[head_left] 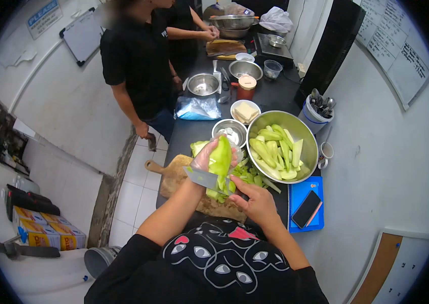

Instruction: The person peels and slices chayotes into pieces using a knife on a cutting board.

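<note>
My left hand (pixel 205 158), in a clear plastic glove, grips a long light-green fruit or vegetable (pixel 220 158), held tilted over the cutting board. My right hand (pixel 256 199) is closed around the handle of a broad-bladed knife (pixel 202 177). The blade lies across the lower end of the green piece, in front of my left wrist. Under both hands is the wooden cutting board (pixel 174 175), partly covered by green peelings (pixel 251 175). To the right, a large steel bowl (pixel 311 161) contains several peeled pale-green pieces (pixel 278 151).
Beyond my hands are a small steel bowl (pixel 216 126), a plate of white blocks (pixel 246 111), a red canister (pixel 245 91) and a blue-white bag (pixel 197 108). A phone (pixel 306 210) lies on a blue folder at right. Two people (pixel 136 55) stand at the table's far left.
</note>
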Available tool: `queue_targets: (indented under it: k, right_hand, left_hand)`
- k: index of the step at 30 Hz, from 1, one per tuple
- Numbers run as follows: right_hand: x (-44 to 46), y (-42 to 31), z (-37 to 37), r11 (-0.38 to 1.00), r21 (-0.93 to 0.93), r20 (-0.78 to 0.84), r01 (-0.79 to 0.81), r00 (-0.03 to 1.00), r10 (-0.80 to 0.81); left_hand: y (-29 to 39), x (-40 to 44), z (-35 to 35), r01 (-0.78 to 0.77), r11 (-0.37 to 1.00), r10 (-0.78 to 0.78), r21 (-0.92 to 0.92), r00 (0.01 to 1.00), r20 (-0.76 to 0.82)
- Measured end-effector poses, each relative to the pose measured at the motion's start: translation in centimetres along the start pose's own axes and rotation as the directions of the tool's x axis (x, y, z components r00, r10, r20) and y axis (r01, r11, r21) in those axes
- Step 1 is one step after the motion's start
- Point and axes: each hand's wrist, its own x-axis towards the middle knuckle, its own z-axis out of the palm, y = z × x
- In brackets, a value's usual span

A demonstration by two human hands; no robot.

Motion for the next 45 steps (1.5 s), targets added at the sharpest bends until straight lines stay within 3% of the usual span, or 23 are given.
queue_targets:
  k: [2, 6, 9, 11, 12, 15, 16, 20, 29, 38, 41, 45]
  right_hand:
    - [0.2, -0.2, 0.1, 1.0, 0.009, 0.016, -0.027, 1.0, 0.027]
    - [0.7, -0.6, 0.5, 0.994, 0.107, -0.012, -0.008, 1.0, 0.009]
    - [1.1, -0.4, 0.8, 0.975, 0.194, 0.063, -0.107, 0.993, 0.096]
    - [1.1, 0.8, 1.0, 0.808, 0.413, 0.26, -0.42, 0.905, 0.337]
    - [1.1, 1.3, 0.9, 0.672, 0.484, 0.375, -0.561, 0.826, 0.421]
    - [0.7, 1.4, -0.7, 0.786, 0.455, 0.231, -0.419, 0.908, 0.351]
    - [0.4, 0.9, -1.4, 0.894, 0.343, 0.136, -0.289, 0.957, 0.257]
    - [-1.9, 2.9, -1.8, 0.97, 0.103, 0.269, -0.22, 0.945, 0.186]
    - [-1.8, 1.6, -2.7, 0.989, -0.043, 0.214, -0.139, 0.966, 0.145]
    - [-1.9, 2.2, -1.3, 0.989, -0.117, 0.07, -0.086, 0.993, 0.094]
    - [-1.7, 1.7, -1.6, 0.982, -0.117, 0.109, -0.146, 0.981, 0.159]
    - [-1.6, 1.7, -1.4, 0.982, -0.113, 0.099, -0.151, 0.982, 0.163]
  left_hand:
    - [0.0, -0.3, 0.3, -0.006, 1.0, 0.007, 0.024, 0.998, -0.06]
    - [-0.8, 0.2, -1.0, -0.086, 0.996, 0.087, -0.034, 0.996, 0.02]
    - [-2.0, 0.3, -1.2, -0.117, 0.991, 0.12, -0.068, 0.992, 0.036]
    - [-1.6, -0.7, 0.5, -0.089, 0.994, 0.087, -0.07, 0.996, -0.035]
    - [-1.3, -0.6, 0.1, -0.026, 0.99, 0.031, -0.138, 0.999, 0.036]
    - [-0.3, -0.1, -1.1, -0.125, 0.99, 0.125, -0.072, 0.992, 0.002]
    - [0.4, 0.0, -1.3, -0.117, 0.993, 0.117, -0.008, 0.993, -0.004]
    - [2.2, -0.1, -1.6, -0.13, 0.98, 0.143, 0.15, 0.986, -0.084]
    - [3.0, -0.2, -1.1, -0.032, 0.97, 0.053, 0.24, 0.995, -0.08]
    - [2.6, -0.9, -0.4, -0.09, 0.96, 0.123, 0.266, 0.986, -0.113]
    - [2.1, -1.2, 0.4, -0.194, 0.966, 0.215, 0.171, 0.969, -0.119]
    - [1.8, -0.6, -0.5, -0.141, 0.988, 0.145, 0.056, 0.986, -0.087]
